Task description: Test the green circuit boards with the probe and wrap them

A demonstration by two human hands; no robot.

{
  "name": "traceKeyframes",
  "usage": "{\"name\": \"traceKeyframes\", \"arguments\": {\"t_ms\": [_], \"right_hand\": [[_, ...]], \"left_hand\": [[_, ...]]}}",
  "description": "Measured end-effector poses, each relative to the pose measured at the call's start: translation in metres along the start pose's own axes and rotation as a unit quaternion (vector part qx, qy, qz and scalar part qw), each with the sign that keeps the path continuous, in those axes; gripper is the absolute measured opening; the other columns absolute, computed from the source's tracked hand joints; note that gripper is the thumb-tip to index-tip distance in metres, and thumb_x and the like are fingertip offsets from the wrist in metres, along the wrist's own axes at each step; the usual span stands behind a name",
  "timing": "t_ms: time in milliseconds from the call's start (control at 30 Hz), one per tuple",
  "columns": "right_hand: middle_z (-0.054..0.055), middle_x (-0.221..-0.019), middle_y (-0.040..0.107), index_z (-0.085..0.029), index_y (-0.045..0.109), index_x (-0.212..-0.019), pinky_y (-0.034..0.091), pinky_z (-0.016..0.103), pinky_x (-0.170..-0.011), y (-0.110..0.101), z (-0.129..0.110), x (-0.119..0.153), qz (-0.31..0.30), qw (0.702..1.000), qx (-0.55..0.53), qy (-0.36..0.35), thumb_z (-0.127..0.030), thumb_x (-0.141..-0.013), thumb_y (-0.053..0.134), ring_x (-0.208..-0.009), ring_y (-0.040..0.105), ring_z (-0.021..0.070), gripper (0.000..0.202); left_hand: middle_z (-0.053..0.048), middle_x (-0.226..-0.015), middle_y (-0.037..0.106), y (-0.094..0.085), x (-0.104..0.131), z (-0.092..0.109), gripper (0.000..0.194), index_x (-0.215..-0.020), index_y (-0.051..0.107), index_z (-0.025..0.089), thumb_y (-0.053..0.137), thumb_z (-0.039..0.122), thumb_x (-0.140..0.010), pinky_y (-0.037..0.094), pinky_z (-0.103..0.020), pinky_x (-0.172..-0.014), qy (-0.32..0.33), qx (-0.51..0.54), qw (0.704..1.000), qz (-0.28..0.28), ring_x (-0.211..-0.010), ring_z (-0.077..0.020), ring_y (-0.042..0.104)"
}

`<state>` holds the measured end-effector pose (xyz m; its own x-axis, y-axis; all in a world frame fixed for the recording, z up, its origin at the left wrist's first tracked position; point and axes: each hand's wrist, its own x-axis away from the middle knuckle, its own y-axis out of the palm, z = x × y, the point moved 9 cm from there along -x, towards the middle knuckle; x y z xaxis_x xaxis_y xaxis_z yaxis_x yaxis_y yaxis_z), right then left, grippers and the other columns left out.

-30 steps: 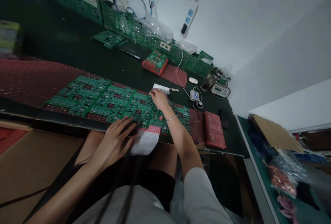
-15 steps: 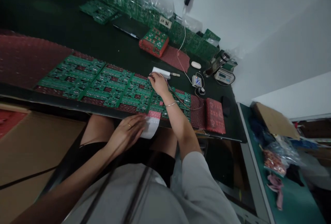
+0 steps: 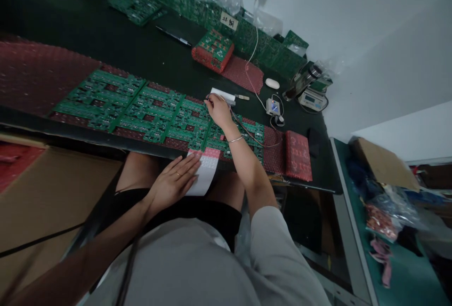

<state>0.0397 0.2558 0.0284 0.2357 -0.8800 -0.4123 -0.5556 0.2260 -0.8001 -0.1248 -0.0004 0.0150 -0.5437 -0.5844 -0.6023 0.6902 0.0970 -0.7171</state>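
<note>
Green circuit board panels (image 3: 141, 108) lie in a row on red bubble wrap (image 3: 31, 68) along the bench's front edge. My left hand (image 3: 176, 179) rests flat with fingers stretched out, its fingertips on a white sheet (image 3: 203, 174) with a pink printed top that hangs over the edge. Over the boards, beside a white roll-like object (image 3: 223, 96), my right hand (image 3: 219, 110) has thumb and fingers pinched together. Whatever sits between those fingertips is too small to make out. A thin cable (image 3: 247, 132) runs from behind this hand across the boards.
A small white device (image 3: 273, 107) with a lit display stands to the right, near a bottle (image 3: 302, 84) and a scale (image 3: 312, 101). Red-wrapped packs (image 3: 298, 156) and a board stack (image 3: 213, 49) lie on the bench. A pen (image 3: 173, 36) lies farther back.
My left hand has slid slightly left and flattened, showing more of the white sheet. The right hand keeps its pinch over the boards. The whole view has shifted a little.
</note>
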Motion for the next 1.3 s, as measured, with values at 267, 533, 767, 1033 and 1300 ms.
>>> {"name": "traceKeyframes", "arguments": {"t_ms": [267,533,767,1033,1300], "right_hand": [[0.011,-0.112,0.073,-0.019,0.067,-0.108,0.054,0.042,-0.11,0.003,0.005,0.001,-0.002,1.0,0.0,-0.006,-0.03,-0.11,0.057,-0.115,0.069,0.0244,0.015],[0.012,-0.118,0.073,-0.019,0.067,-0.111,0.053,0.041,-0.112,0.005,0.005,0.002,-0.006,1.0,0.0,0.003,-0.03,-0.111,0.055,-0.118,0.068,0.0246,0.016],[0.012,-0.115,0.072,-0.02,0.067,-0.11,0.052,0.043,-0.112,0.004,0.005,0.003,-0.006,1.0,-0.028,0.004,-0.037,-0.112,0.052,-0.117,0.067,0.0253,0.023],[0.009,-0.101,0.071,-0.021,0.062,-0.094,0.051,0.039,-0.103,-0.017,0.007,0.007,0.065,0.995,-0.077,0.024,-0.043,-0.111,0.053,-0.102,0.064,0.023,0.029],[0.003,-0.086,0.067,-0.022,0.057,-0.082,0.049,0.031,-0.092,-0.022,0.011,0.007,0.086,0.99,-0.09,0.063,-0.036,-0.107,0.06,-0.09,0.062,0.019,0.029]], "left_hand": [[-0.005,-0.123,0.079,-0.026,-0.003,-0.047,0.024,-0.121,0.077,0.03,0.064,0.042,-0.106,0.056,-0.046,-0.103,-0.095,0.02,0.994,0.039,-0.12,-0.028,0.07],[-0.002,-0.111,0.081,-0.028,-0.011,-0.052,0.02,-0.107,0.082,0.033,0.062,0.038,-0.106,0.054,-0.042,-0.091,-0.083,0.029,0.995,0.048,-0.108,-0.025,0.07],[-0.003,-0.11,0.08,-0.021,-0.007,-0.059,0.028,-0.092,0.08,0.03,0.058,0.043,-0.104,0.055,-0.046,-0.094,-0.138,0.048,0.989,0.002,-0.109,-0.0267,0.07],[-0.006,-0.121,0.076,-0.043,-0.071,-0.1,0.029,-0.098,0.075,0.024,0.056,0.045,-0.103,0.051,-0.048,-0.114,-0.228,0.084,0.97,0.025,-0.119,-0.0266,0.067],[-0.011,-0.112,0.078,0.027,-0.167,-0.17,0.022,-0.085,0.079,0.02,0.059,0.028,-0.088,0.048,-0.05,-0.115,-0.205,0.051,0.975,-0.07,-0.116,-0.0312,0.069]]}}
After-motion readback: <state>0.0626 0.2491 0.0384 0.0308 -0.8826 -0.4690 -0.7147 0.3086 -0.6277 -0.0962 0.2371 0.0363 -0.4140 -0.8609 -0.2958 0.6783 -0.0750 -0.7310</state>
